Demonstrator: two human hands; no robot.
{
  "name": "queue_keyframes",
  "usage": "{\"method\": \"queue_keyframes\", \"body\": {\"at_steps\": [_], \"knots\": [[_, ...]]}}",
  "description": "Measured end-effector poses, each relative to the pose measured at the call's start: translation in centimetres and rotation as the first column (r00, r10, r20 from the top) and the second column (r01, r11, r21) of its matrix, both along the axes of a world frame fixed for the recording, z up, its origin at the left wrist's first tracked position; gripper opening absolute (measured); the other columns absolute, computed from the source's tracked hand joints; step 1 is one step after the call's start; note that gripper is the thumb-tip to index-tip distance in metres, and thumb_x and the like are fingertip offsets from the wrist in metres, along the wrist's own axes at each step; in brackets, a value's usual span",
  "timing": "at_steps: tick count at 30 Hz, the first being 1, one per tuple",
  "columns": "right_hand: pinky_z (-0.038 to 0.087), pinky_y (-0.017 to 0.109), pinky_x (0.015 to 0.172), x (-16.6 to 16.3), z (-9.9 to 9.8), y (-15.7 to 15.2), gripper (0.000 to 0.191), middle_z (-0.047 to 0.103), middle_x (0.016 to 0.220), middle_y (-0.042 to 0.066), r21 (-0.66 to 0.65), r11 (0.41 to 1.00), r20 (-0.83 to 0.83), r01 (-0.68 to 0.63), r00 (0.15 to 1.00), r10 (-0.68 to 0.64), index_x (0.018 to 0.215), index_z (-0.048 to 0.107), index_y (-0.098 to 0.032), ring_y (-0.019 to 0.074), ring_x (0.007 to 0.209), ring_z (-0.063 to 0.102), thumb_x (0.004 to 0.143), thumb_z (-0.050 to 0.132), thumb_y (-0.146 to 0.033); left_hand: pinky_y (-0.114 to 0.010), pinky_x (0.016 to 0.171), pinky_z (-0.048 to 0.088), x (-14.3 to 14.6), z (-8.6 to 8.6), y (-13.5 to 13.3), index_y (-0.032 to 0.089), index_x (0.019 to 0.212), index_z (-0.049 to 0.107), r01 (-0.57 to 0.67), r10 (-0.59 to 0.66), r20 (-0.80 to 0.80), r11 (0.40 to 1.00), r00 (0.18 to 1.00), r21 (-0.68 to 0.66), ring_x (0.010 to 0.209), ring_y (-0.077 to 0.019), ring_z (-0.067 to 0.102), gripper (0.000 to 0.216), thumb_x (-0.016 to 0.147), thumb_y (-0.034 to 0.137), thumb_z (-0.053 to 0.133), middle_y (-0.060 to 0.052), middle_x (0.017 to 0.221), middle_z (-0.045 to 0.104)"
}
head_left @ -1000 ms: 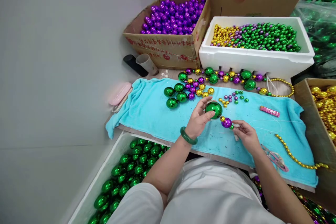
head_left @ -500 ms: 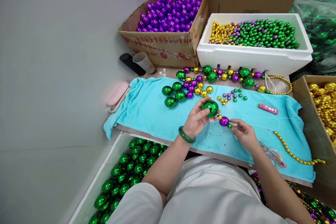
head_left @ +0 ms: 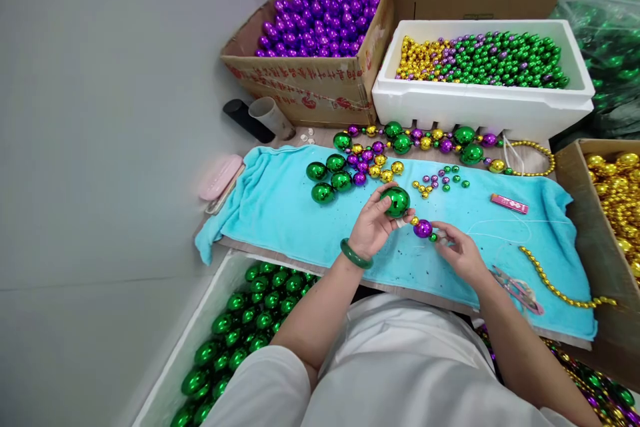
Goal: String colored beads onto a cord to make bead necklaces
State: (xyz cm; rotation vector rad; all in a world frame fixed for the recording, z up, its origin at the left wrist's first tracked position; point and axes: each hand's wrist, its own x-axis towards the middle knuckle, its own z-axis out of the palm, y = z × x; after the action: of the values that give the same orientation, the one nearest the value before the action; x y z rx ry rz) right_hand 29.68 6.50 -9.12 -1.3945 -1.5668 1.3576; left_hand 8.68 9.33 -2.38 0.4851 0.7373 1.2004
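My left hand is closed around a large shiny green bead. From that bead runs a short row: a small gold bead, a purple bead and a small green bead. At the row's right end, the fingers of my right hand pinch close to the small green bead; the thread between them is too fine to make out. Beyond my left hand, loose large green beads, purple beads and gold beads lie on the blue towel. Small loose beads lie further right.
A finished-looking bead strand lies behind the towel. Scissors, a gold bead strand and a pink packet are at right. A purple-bead carton, white foam box and gold-bead carton surround the table.
The view has shifted very slightly. Both hands have moved a touch left with the row of beads between them, keeping the same hold.
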Motion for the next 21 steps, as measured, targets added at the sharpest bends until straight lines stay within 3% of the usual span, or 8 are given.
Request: {"method": "queue_keyframes", "body": {"at_steps": [2,5,7,10,13,17,21], "knots": [[0.048,0.034,0.067,0.1,0.5,0.3,0.043,0.064,0.099,0.009,0.111,0.992,0.161,-0.063,0.986,0.045,0.117,0.062,-0.018,0.0212,0.081,0.057,0.076,0.056,-0.028,-0.043,0.083,0.053,-0.1,0.0,0.2,0.021,0.111,0.055,-0.016,0.016,0.0,1.0,1.0,-0.015,0.087,-0.023,0.068,0.04,0.075,0.033,0.069,-0.004,0.094,0.065],[0.043,0.047,0.091,0.2,1.2,0.7,0.037,0.063,0.113,0.013,0.324,0.942,0.38,-0.085,0.924,-0.047,0.11,0.067,-0.017,0.0299,0.104,0.052,0.079,0.058,-0.035,-0.041,0.08,0.054,-0.3,0.1,0.5,0.021,0.11,0.055,-0.034,0.034,-0.013,0.999,0.999,-0.007,0.084,-0.023,0.068,0.041,0.074,0.034,0.07,-0.003,0.092,0.065],[0.04,0.049,0.096,0.0,1.8,0.9,0.038,0.062,0.114,0.014,0.423,0.903,0.427,-0.067,0.894,-0.134,0.111,0.067,-0.017,0.0311,0.108,0.05,0.082,0.057,-0.039,-0.04,0.079,0.054,-0.4,0.4,0.7,0.021,0.111,0.055,-0.036,0.036,-0.027,0.999,0.999,0.004,0.083,-0.0229,0.068,0.042,0.074,0.034,0.07,-0.003,0.091,0.065],[0.043,0.046,0.092,-0.6,2.6,1.2,0.039,0.064,0.111,0.014,0.509,0.86,0.349,-0.027,0.92,-0.178,0.115,0.064,-0.016,0.0285,0.106,0.053,0.083,0.057,-0.038,-0.041,0.08,0.054,-0.6,0.9,0.9,0.021,0.112,0.055,-0.038,0.039,-0.047,0.999,0.998,0.013,0.083,-0.0225,0.068,0.042,0.075,0.035,0.069,-0.004,0.091,0.066],[0.049,0.038,0.081,-1.6,2.9,1.6,0.032,0.068,0.104,0.01,0.476,0.879,0.206,0.02,0.97,-0.133,0.109,0.066,-0.02,0.0247,0.099,0.058,0.082,0.059,-0.037,-0.041,0.082,0.054,-0.7,1.4,1.2,0.022,0.113,0.055,-0.049,0.051,-0.05,0.998,0.997,0.025,0.084,-0.022,0.068,0.042,0.076,0.037,0.068,-0.003,0.091,0.067],[0.047,0.029,0.061,-2.5,2.2,2.0,0.018,0.07,0.081,0.004,0.286,0.948,0.05,0.138,0.986,-0.158,0.089,0.071,-0.021,0.0166,0.068,0.061,0.082,0.059,-0.033,-0.041,0.085,0.053,-0.9,1.8,1.3,0.024,0.117,0.054,-0.063,0.065,-0.041,0.997,0.997,0.049,0.086,-0.0224,0.068,0.047,0.075,0.04,0.068,-0.004,0.094,0.067],[0.045,0.027,0.057,-2.4,1.1,1.9,0.018,0.068,0.074,0.003,0.181,0.964,-0.083,0.196,0.979,-0.184,0.087,0.073,-0.02,0.0131,0.058,0.056,0.078,0.062,-0.032,-0.042,0.086,0.052,-0.8,1.9,1.0,0.026,0.121,0.052,-0.083,0.089,-0.065,0.992,0.994,0.094,0.092,-0.023,0.067,0.051,0.074,0.038,0.07,-0.004,0.101,0.065]]}}
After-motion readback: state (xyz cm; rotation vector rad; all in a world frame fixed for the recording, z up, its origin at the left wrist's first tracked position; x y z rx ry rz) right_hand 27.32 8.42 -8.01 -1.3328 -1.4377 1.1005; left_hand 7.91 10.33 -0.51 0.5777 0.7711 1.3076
